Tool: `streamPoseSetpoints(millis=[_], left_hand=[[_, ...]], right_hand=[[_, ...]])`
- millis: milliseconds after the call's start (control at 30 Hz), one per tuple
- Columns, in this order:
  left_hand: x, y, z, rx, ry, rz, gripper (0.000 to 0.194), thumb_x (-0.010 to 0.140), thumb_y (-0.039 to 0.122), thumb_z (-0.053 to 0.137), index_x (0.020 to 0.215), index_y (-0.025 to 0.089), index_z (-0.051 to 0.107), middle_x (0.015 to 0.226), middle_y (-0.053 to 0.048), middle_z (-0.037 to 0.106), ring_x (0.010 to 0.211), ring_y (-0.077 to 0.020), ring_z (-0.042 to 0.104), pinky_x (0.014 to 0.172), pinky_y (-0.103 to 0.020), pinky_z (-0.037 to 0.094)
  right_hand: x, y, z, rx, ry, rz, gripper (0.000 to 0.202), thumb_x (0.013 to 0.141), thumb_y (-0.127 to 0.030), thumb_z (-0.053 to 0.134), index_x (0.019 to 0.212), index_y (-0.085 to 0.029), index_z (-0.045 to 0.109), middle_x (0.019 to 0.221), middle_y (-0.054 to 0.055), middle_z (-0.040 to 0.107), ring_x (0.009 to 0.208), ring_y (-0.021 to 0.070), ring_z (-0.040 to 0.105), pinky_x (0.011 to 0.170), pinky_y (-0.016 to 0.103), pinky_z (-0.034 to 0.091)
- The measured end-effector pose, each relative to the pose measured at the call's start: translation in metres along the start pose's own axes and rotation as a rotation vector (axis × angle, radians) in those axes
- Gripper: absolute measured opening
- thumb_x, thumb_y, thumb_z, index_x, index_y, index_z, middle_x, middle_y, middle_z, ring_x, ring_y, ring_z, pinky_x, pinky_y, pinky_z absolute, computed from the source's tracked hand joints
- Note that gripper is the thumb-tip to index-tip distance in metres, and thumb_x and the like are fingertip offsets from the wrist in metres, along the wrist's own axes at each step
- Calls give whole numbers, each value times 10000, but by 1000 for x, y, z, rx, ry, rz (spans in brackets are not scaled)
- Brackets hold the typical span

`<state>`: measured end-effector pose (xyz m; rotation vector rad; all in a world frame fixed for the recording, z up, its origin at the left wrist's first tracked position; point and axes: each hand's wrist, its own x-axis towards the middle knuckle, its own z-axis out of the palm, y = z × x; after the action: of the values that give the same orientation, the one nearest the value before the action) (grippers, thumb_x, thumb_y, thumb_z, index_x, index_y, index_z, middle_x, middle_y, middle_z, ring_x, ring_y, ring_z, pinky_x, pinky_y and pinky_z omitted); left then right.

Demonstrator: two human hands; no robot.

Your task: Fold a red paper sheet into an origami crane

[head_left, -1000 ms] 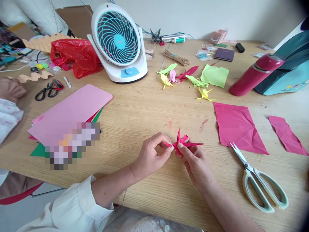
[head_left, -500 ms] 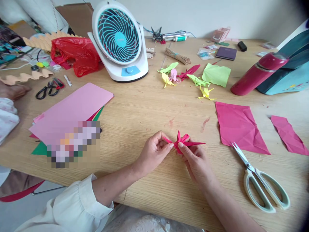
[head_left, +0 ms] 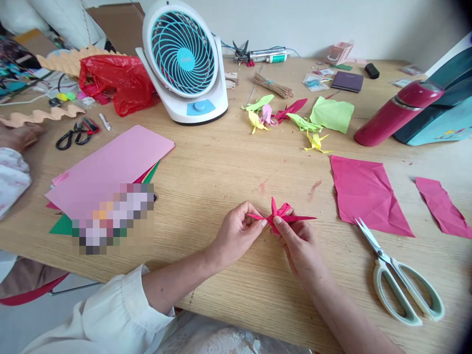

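A red folded paper figure [head_left: 280,212] with several pointed arms, like an origami crane, is held between both hands just above the table. My left hand [head_left: 238,231] pinches its left point between thumb and fingers. My right hand [head_left: 297,236] grips the body, the thumb pressed on the front and the fingers behind it; part of the underside is hidden there. To the right lies a creased red paper sheet [head_left: 368,191], with the blade tips of white-handled scissors [head_left: 394,275] over its lower edge. Farther right is a red paper strip [head_left: 442,206].
Several folded paper cranes [head_left: 315,141] lie beyond my hands, beside a light green sheet [head_left: 332,114]. A red flask [head_left: 396,115] stands at right. A fan [head_left: 201,108] and a pink paper stack [head_left: 114,162] are at left. Another person's hand [head_left: 22,136] rests at the far left.
Both hands keep their grip on the red paper crane, with only a slight shift of the fingers. The whole view has moved very slightly.
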<state>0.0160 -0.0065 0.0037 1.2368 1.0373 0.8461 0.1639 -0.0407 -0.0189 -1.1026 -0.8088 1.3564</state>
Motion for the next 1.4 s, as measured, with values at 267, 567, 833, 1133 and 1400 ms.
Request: streamPoseSetpoints(millis=[267, 567, 833, 1133, 1400], left_hand=[[0, 2, -1, 31, -15, -19, 233, 829, 337, 641, 768, 184, 476, 730, 16, 576, 659, -106, 502, 630, -232, 389], [-1, -2, 0, 36, 49, 27, 203, 807, 289, 648, 755, 189, 479, 723, 20, 562, 675, -117, 511, 628, -236, 398], [-2, 1, 1, -4, 66, 55, 225, 813, 286, 680, 752, 179, 492, 693, 36, 521, 650, -96, 478, 618, -217, 381], [-1, 0, 2, -153, -30, 3, 304, 821, 333, 732, 993, 182, 533, 805, 18, 615, 774, -117, 584, 757, -231, 455], [1, -4, 2, -221, -41, 26, 311, 819, 377, 756, 965, 193, 552, 869, -1, 641, 856, -142, 634, 831, -266, 476]], right_hand=[[0, 3, -2, -34, -26, -48, 198, 897, -386, 704, 836, -204, 654, 811, 0, 586, 765, 141, 507, 730, 269, 410], [1, 0, 2, -34, -57, -74, 152, 889, -351, 720, 852, -215, 665, 812, -10, 576, 786, 136, 510, 759, 254, 430], [1, -4, 2, -119, -34, -116, 160, 813, -285, 786, 891, -233, 656, 850, -9, 624, 796, 138, 562, 733, 243, 462], [-5, -8, 3, -288, 20, -133, 159, 856, -372, 735, 884, -235, 657, 827, 21, 656, 766, 174, 606, 698, 288, 478], [-1, -12, 3, -211, -11, -130, 213, 814, -371, 783, 930, -243, 659, 894, 25, 673, 819, 180, 617, 749, 299, 492]])
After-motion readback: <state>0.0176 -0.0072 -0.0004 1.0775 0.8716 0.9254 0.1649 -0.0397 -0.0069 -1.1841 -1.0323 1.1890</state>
